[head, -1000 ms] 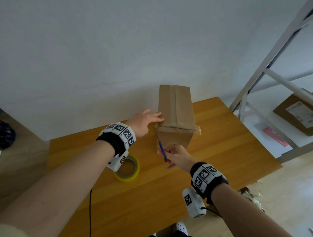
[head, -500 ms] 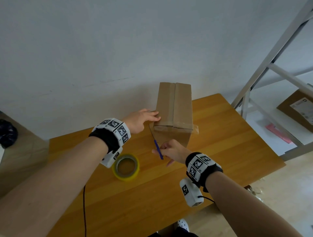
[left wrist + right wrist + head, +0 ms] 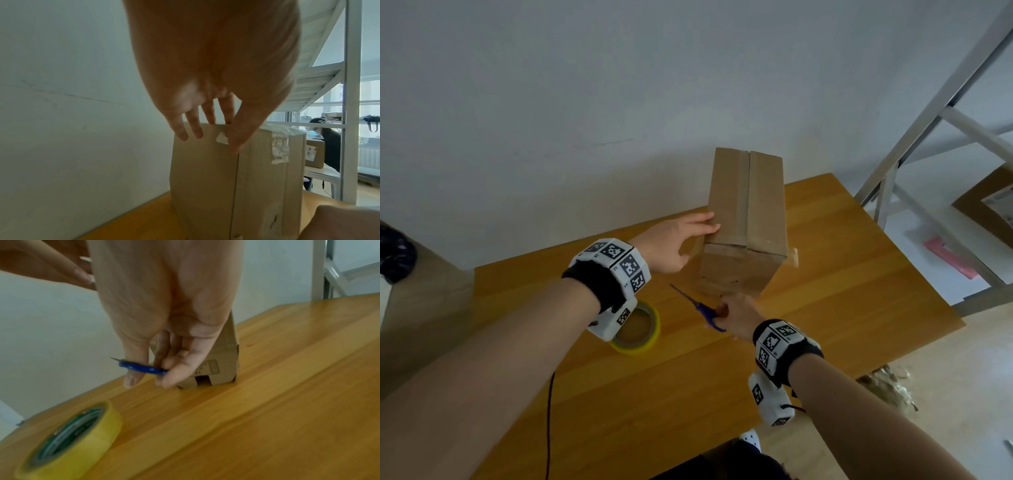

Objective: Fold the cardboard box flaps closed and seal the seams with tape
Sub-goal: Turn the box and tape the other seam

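A tall cardboard box [image 3: 746, 219] stands at the back of the wooden table [image 3: 842, 274], its top flaps folded shut with tape along the centre seam. My left hand [image 3: 700, 236] rests with straight fingers on the box's upper left edge; in the left wrist view the fingers [image 3: 191, 128] lie over that edge and the thumb runs down the corner. Clear tape [image 3: 279, 146] is stuck on the box's near face. My right hand [image 3: 722, 310] grips blue-handled scissors [image 3: 705, 312] low in front of the box, blades pointing left. A yellow tape roll [image 3: 637, 330] lies flat under my left wrist.
A white wall runs right behind the table. A grey metal shelf frame [image 3: 914, 144] stands to the right, with another cardboard box [image 3: 986, 205] on it. A black cable [image 3: 548, 421] hangs over the table's front edge. Crumpled wrapping [image 3: 887, 383] lies on the floor.
My right hand has dropped with the scissors from the box's near-left edge down to the table in front of it. My left hand has stayed on the box.
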The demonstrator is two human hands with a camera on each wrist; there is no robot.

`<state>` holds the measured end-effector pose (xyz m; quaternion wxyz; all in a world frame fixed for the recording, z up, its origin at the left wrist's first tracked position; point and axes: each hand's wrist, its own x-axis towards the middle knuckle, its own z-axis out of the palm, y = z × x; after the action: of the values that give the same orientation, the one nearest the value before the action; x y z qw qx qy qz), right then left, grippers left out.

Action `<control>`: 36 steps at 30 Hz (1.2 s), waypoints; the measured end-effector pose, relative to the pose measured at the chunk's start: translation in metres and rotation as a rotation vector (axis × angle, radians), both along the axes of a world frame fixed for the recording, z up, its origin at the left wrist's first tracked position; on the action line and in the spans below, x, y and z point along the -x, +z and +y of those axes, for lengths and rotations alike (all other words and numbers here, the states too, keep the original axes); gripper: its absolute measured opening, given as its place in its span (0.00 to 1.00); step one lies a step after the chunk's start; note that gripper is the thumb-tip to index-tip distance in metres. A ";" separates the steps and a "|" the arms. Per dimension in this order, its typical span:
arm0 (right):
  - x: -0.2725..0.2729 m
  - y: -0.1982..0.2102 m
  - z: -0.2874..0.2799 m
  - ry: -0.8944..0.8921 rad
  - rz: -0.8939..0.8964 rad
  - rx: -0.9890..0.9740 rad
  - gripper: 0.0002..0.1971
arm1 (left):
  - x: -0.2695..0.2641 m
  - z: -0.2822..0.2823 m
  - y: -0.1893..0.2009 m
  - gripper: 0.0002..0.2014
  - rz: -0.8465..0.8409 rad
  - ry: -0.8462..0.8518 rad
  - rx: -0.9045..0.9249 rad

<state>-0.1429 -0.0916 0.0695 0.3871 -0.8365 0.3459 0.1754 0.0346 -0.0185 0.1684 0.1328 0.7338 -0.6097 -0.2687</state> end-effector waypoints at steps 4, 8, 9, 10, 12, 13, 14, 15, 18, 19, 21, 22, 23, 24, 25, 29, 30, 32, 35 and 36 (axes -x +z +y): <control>0.009 -0.017 -0.006 -0.026 0.034 0.154 0.06 | 0.002 0.000 -0.012 0.36 -0.003 0.073 0.090; 0.020 -0.033 -0.005 -0.035 0.071 0.188 0.03 | 0.004 -0.002 -0.022 0.33 -0.001 0.118 0.181; 0.021 -0.037 -0.005 -0.032 0.071 0.197 0.02 | 0.005 -0.002 -0.026 0.32 0.003 0.126 0.207; 0.023 -0.041 -0.005 -0.037 0.066 0.202 0.03 | 0.006 -0.004 -0.029 0.31 0.005 0.134 0.234; 0.023 -0.046 -0.005 -0.038 0.062 0.205 0.04 | 0.008 -0.006 -0.035 0.28 0.005 0.144 0.291; 0.023 -0.048 -0.005 -0.022 0.067 0.210 0.05 | 0.010 -0.007 -0.037 0.27 0.008 0.144 0.320; 0.023 -0.050 -0.005 0.004 0.076 0.219 0.06 | 0.011 -0.008 -0.039 0.26 0.010 0.145 0.345; 0.023 -0.051 -0.006 0.033 0.084 0.228 0.06 | 0.012 -0.010 -0.040 0.25 0.011 0.146 0.365; 0.024 -0.054 -0.007 0.109 0.094 0.250 0.08 | 0.015 -0.013 -0.044 0.25 0.016 0.141 0.410; 0.025 -0.054 -0.007 0.127 0.092 0.258 0.08 | 0.017 -0.014 -0.046 0.25 0.022 0.139 0.428; 0.024 -0.056 -0.008 0.168 0.086 0.283 0.09 | 0.020 -0.016 -0.049 0.25 0.024 0.147 0.468; 0.023 -0.057 -0.009 0.189 0.085 0.292 0.09 | 0.022 -0.016 -0.051 0.25 0.024 0.155 0.482; 0.023 -0.057 -0.010 0.207 0.086 0.298 0.10 | 0.024 -0.017 -0.052 0.25 0.025 0.165 0.493; 0.022 -0.057 -0.010 0.226 0.087 0.302 0.10 | 0.026 -0.018 -0.054 0.25 0.023 0.175 0.506; 0.021 -0.057 -0.010 0.243 0.088 0.305 0.10 | 0.027 -0.019 -0.055 0.25 0.018 0.182 0.523; 0.020 -0.055 -0.011 0.307 0.084 0.332 0.08 | 0.030 -0.023 -0.060 0.23 0.027 0.194 0.554; 0.020 -0.055 -0.011 0.321 0.082 0.346 0.07 | 0.030 -0.023 -0.061 0.23 0.036 0.194 0.558; 0.020 -0.058 -0.011 0.369 0.112 0.377 0.06 | 0.031 -0.026 -0.063 0.23 0.039 0.198 0.565; 0.022 -0.063 -0.012 0.435 0.155 0.372 0.06 | 0.034 -0.031 -0.066 0.23 0.030 0.216 0.578; 0.023 -0.064 -0.012 0.457 0.158 0.367 0.06 | 0.035 -0.033 -0.067 0.22 0.031 0.228 0.581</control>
<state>-0.1655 -0.1040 0.0053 0.1520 -0.9323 0.2038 0.2571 -0.0003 -0.0517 0.1015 0.3754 0.7245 -0.5728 -0.0778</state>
